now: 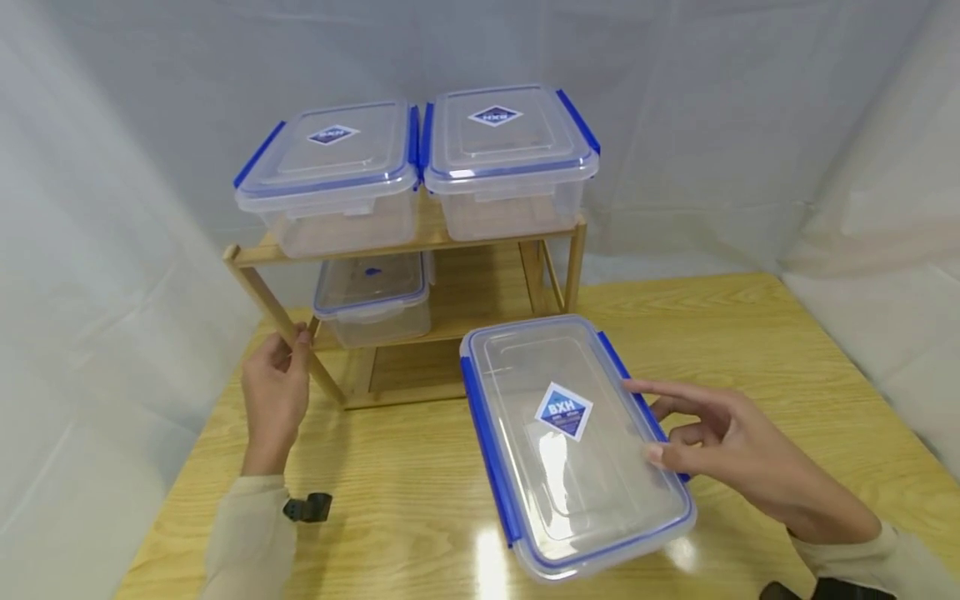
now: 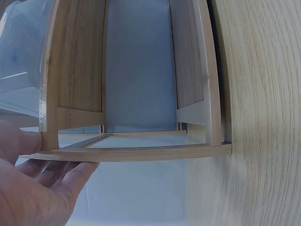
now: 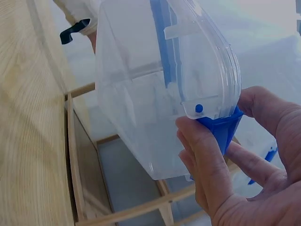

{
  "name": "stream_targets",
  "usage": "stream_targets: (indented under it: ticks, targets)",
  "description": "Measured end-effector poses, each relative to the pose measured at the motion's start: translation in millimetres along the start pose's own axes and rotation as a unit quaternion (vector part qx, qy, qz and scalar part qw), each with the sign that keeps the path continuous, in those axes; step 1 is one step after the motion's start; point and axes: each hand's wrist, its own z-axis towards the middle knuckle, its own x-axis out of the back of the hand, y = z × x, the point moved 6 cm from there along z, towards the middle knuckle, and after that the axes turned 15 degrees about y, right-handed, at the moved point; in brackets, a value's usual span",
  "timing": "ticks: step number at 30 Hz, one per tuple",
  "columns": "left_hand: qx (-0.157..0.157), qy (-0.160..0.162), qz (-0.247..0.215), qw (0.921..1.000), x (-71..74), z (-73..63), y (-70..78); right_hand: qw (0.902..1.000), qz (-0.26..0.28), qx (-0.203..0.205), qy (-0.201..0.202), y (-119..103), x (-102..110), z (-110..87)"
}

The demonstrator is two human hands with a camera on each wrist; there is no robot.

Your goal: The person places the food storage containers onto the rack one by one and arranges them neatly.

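Observation:
My right hand (image 1: pixel 716 437) holds a clear plastic food container (image 1: pixel 525 492) by its blue-latched right side, thumb on the lid and fingers around the edge. The container is held up in front of the wooden shelf rack (image 1: pixel 397 246), its lid with a blue BXH label tilted toward me. In the right wrist view, fingers (image 3: pixel 207 165) press under the blue latch (image 3: pixel 223 129), and the container looks see-through. At the rack's front left post my left hand (image 1: pixel 277 379) grips the wood, thumb on one side and fingers on the other.
Two similar lidded containers, a left one (image 1: pixel 330 158) and a right one (image 1: pixel 510 142), stand side by side on the top shelf. A third container (image 1: pixel 375 296) sits at the left of the middle shelf. The rack stands on a wooden table (image 1: pixel 750 350) before pale sheeting.

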Motion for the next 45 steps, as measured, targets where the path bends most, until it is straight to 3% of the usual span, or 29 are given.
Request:
stream_targets:
  ticks: [16,27,45]
  targets:
    - [-0.003,-0.001,-0.002,1.0,-2.7,-0.3,-0.9,0.9996,0.002,-0.011,0.026,-31,-28,26.5]
    - [-0.005,0.0,0.0,1.0,-1.7,-1.1,-2.6,0.9985,0.006,-0.032,0.044,-35,-36,46.1]
    - [-0.014,0.012,0.006,0.9998,-0.1,-0.1,-0.9,0.9982,-0.017,-0.018,0.054,-45,-41,72.3]
